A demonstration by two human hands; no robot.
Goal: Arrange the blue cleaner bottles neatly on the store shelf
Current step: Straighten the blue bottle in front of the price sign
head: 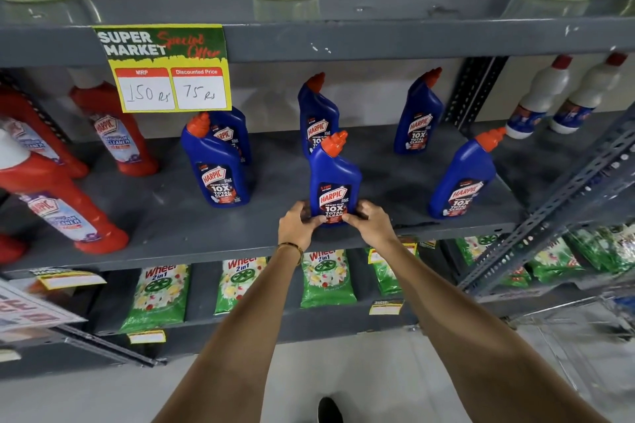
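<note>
Several blue cleaner bottles with orange caps stand on the grey middle shelf [178, 230]. The front centre bottle [334, 178] stands upright near the shelf's front edge. My left hand [298, 224] and my right hand [370, 220] grip its base from both sides. Behind it stands another blue bottle [316, 110]. To the left, one blue bottle [215, 165] stands in front of a second [233, 134] partly hidden by the price sign. On the right, one blue bottle [418, 117] stands at the back and another [464, 178] at the front.
Red cleaner bottles [113, 134] fill the shelf's left end. White bottles [539, 103] stand at the far right. A yellow price sign [168, 69] hangs from the upper shelf. Green detergent packs [158, 295] lie below. A slanted metal brace [556, 203] crosses the right side.
</note>
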